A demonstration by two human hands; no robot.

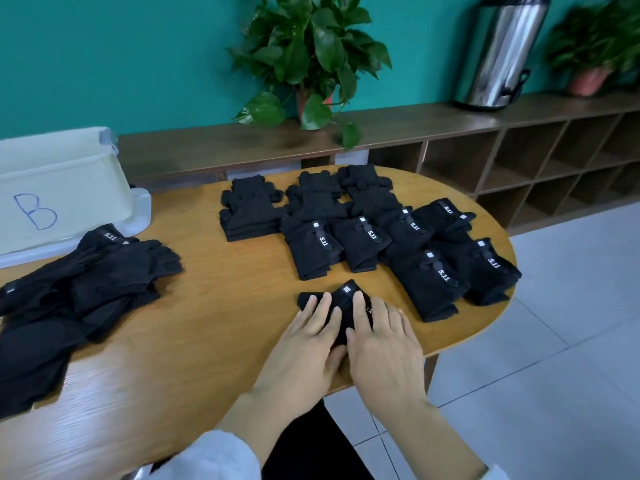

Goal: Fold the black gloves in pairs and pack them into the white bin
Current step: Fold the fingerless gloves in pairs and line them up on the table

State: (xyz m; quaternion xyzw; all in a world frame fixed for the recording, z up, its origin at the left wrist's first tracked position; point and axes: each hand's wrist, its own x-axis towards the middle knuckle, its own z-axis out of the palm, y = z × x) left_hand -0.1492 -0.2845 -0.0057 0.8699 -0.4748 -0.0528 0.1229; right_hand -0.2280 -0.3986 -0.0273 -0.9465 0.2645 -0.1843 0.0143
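1. Step in hand: both hands lie flat, fingers straight, on a pair of black gloves (341,306) at the near edge of the desk (214,306). The left hand (304,351) and right hand (384,355) press side by side, likely flattening a fold.
2. Folded pairs (374,237) sit in rows just beyond the hands; a loose pile of unfolded gloves (79,282) lies well to the left.
3. The white bin (62,188), marked with a blue "B", stands at the far left, touching the loose pile's far edge.
4. Next move, as I judge it: finish the fold, set the pair with the rows, then fetch gloves from the loose pile.
5. Hard to tell: the bin's inside is hidden, and the hands cover most of the pressed pair.
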